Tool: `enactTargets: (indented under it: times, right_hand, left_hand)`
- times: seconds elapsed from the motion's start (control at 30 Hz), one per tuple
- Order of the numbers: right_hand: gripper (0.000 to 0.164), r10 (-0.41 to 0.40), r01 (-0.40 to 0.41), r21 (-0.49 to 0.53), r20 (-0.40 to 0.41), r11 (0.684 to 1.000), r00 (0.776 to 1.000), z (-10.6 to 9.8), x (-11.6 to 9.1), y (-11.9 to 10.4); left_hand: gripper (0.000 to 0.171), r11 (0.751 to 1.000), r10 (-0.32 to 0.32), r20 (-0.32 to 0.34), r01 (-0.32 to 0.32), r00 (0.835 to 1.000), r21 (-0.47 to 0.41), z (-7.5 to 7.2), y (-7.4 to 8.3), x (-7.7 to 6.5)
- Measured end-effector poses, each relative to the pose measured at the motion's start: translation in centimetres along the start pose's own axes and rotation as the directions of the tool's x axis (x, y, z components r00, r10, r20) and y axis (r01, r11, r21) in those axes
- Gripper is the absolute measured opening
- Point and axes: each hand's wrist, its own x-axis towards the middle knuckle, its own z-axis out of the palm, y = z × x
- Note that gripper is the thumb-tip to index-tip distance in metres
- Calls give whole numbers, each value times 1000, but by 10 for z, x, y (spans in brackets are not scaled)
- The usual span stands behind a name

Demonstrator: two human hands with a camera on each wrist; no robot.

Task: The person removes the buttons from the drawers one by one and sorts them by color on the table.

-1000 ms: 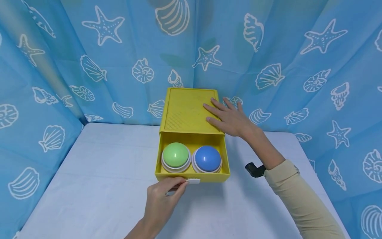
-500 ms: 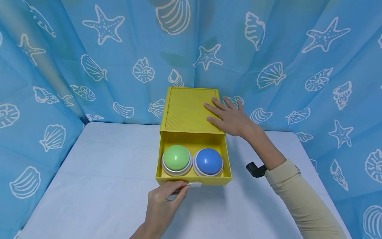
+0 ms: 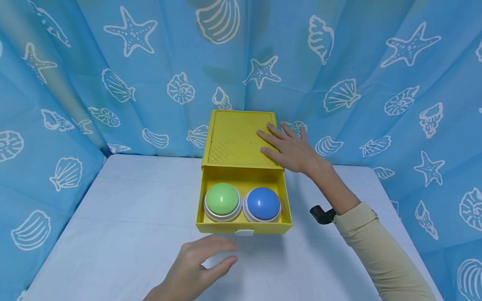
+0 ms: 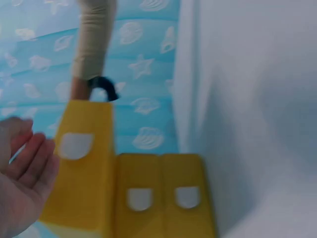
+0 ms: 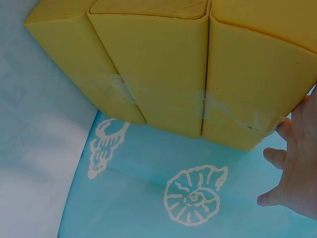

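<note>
A yellow drawer unit [image 3: 241,138] stands against the curtain with its top drawer [image 3: 211,228] pulled out. Inside, side by side, sit a green dome-topped button [image 3: 222,199] and a blue dome-topped button [image 3: 263,203], both on white bases. My left hand [image 3: 196,265] is in front of the drawer, a little below its white pull tab [image 3: 244,232], with thumb and fingers parted and nothing between them. My right hand [image 3: 293,150] rests on the unit's top right edge, fingers spread. In the left wrist view, two shut drawers [image 4: 163,171] lie beneath the extended one.
A white-covered table [image 3: 132,217] bears the unit. Behind and at both sides hangs a blue curtain [image 3: 150,83] with shell and starfish prints. A black device [image 3: 322,214] is strapped at the right wrist. Clear tape [image 5: 218,104] runs across the unit's side in the right wrist view.
The drawer came slightly further out toward me, carrying both buttons. My left hand then let go of the pull tab and moved down and left. The right hand stayed in place.
</note>
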Motion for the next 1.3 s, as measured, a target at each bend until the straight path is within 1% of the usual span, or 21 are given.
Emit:
enactTargets:
  times: [0.03,0.1,0.17,0.23,0.3,0.37,0.4,0.47,0.5,0.57,0.67,0.77,0.8,0.87,0.93,1.0,1.1,1.17,1.23,1.27,1.3]
  right_hand:
    - [66,-1,1,0,0,1000,1000,0,0,0]
    - [66,-2,2,2,-1,1000,1000,0,0,0]
    - [66,-3,3,2,-3,1000,1000,0,0,0]
    - [66,-3,3,3,-4,1000,1000,0,0,0]
    - [67,-3,3,2,-3,1000,1000,1,0,1]
    - [67,-1,1,2,-3,1000,1000,1,0,1]
    - [67,0,0,1,-3,1000,1000,1,0,1]
    - [67,1,-1,0,-5,1000,1000,1,0,1]
    - [67,1,-1,0,-5,1000,1000,1,0,2]
    - [67,1,-1,-1,-7,1000,1000,2,1,2]
    - [67,-2,2,0,-8,1000,1000,2,1,2]
    - [67,-2,2,5,-11,1000,1000,2,2,2]
    - [67,-1,1,8,-12,1000,1000,2,2,2]
    - [67,1,-1,14,-12,1000,1000,3,1,2]
    - [67,2,-2,15,-15,1000,1000,3,1,3]
    - [67,2,-2,16,-15,1000,1000,3,1,3]
    - [67,3,-3,11,-19,1000,1000,3,0,4]
    - [67,4,-4,11,-18,1000,1000,3,1,3]
    - [67,4,-4,13,-17,1000,1000,3,1,3]
    - [67,4,-4,14,-17,1000,1000,3,2,2]
    - [67,5,-5,15,-16,1000,1000,3,2,2]
  left_hand:
    - [24,1000,12,26,-11,1000,-27,-5,2,2]
    - [26,997,9,61,-4,998,-81,-14,7,7]
    - [30,992,6,73,4,997,-130,-23,9,12]
    - [33,989,-4,70,15,998,-149,-31,10,16]
    - [34,989,-11,60,20,998,-143,-38,8,21]
    - [32,991,-52,61,59,997,-120,-45,6,26]
    - [31,990,-85,65,92,994,-106,-48,4,29]
    - [30,981,-162,87,170,983,-94,-55,0,35]
    - [29,974,-203,98,211,974,-83,-57,-3,39]
    - [29,961,-259,118,267,959,-64,-63,-9,45]
    - [32,951,-300,151,307,942,-24,-68,-19,55]
    - [35,943,-329,209,332,921,23,-71,-28,66]
    - [36,938,-345,232,344,910,43,-72,-30,70]
    - [39,923,-383,284,374,879,87,-74,-34,79]
    - [43,905,-425,337,398,840,150,-74,-34,88]
    - [49,886,-463,387,402,798,230,-73,-33,98]
    - [55,865,-494,463,363,736,346,-69,-31,110]
    - [58,857,-501,505,320,703,404,-66,-30,116]
    - [61,845,-515,533,293,671,447,-63,-29,120]
    - [63,839,-524,543,285,657,464,-62,-29,121]
    - [65,835,-527,551,273,647,478,-62,-29,123]
